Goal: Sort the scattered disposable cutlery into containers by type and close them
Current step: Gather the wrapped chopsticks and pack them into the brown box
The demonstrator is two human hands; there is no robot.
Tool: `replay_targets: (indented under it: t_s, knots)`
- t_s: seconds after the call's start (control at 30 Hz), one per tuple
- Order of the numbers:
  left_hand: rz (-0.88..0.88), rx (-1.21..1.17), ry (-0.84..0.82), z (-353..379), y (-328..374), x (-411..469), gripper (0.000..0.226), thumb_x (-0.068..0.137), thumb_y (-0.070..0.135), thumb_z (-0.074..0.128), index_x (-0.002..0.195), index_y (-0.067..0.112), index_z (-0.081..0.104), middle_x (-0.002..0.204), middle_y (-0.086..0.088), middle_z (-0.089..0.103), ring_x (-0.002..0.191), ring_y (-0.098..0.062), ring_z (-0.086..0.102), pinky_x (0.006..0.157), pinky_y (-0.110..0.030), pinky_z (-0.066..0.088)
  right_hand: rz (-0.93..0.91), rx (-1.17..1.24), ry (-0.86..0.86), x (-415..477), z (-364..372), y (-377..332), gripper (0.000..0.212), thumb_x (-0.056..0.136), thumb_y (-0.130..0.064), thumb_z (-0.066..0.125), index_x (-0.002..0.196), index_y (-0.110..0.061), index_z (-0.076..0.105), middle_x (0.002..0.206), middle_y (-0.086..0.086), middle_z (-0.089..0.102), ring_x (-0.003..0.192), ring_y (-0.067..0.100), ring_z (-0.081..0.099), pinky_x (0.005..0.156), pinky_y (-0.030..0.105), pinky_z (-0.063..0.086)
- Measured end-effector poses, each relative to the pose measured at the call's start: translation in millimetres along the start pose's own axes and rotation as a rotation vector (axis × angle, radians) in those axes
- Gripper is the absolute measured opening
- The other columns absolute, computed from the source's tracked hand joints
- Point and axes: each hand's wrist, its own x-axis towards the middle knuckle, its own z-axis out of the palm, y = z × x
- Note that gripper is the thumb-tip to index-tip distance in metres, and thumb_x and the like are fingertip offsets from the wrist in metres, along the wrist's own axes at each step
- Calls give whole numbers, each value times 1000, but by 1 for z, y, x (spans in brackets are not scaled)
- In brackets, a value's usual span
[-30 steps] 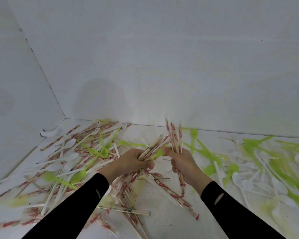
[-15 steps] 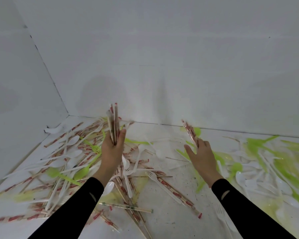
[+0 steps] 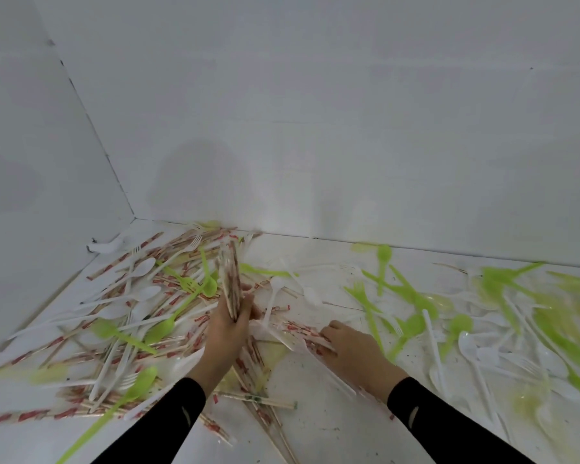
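I have the left hand (image 3: 228, 329) gripping an upright chopstick bundle (image 3: 230, 279); right hand (image 3: 352, 344) lies on loose chopsticks (image 3: 295, 329) angled up-left toward it, grip unclear.

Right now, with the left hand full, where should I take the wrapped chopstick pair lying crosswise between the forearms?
Take the wrapped chopstick pair near its right end, where it lies flat on the bare white surface; further left it crosses other sticks. Bring the right hand down from above, grip across its narrow width. The left hand holds the chopstick bundle.
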Motion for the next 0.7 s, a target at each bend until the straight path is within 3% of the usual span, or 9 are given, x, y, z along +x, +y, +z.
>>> replay_targets:
  t_s: [0.17,0.27,0.37,0.47,0.53,0.6,0.7]
  knots:
    - [3,153,-22,3,15,26,3,97,24,60,97,26,62,70,2,70,56,-11,60,57,-33,50,118,2,-69,-20,-13,18,27,89,-52,49,92,-25,52,92,-8,54,87,16,55,66,29,36]
    - [-30,376,-242,8,12,41,15,91,35,67,88,20,65,65,3,68,59,-14,61,55,-24,46,134,9,-70,-31,-15,25,24,88,-49,50,87,-26,48,85,-10,53,79,14,50,63,28,35]
    - [23,689,-477,18,2,47,30,91,37,67,79,12,56,64,4,50,58,-11,48,53,-20,33,136,-3,16,-36,-7,21,35,90,-59,47,94,-26,58,88,-9,54,82,12,57,64,27,40]
    - [119,899,-614,27,-4,47,22,95,33,61,78,23,51,69,10,50,72,-16,55,66,-29,44,129,-19,205,-38,13,13,42,89,-64,46,88,-28,68,86,-9,52,73,9,63,53,23,39]
    - [133,1002,-646,29,-3,49,18,95,31,60,80,25,51,76,8,54,79,-17,56,72,-32,47,85,-56,219,-39,22,9,31,80,-60,60,70,-32,71,75,-11,53,47,6,55,36,14,21]
    - [145,1114,-696,27,0,50,9,94,26,59,91,18,58,88,4,55,86,-18,55,77,-34,48,83,-110,205,-35,25,8,23,63,-51,80,62,-32,67,65,-12,51,32,4,44,36,10,2]
    - [117,1178,-737,20,2,51,15,91,28,64,99,15,61,89,4,47,86,-16,49,80,-34,47,117,-94,199,-30,25,3,36,45,-42,92,60,-30,62,58,-10,51,28,6,40,41,13,-8]
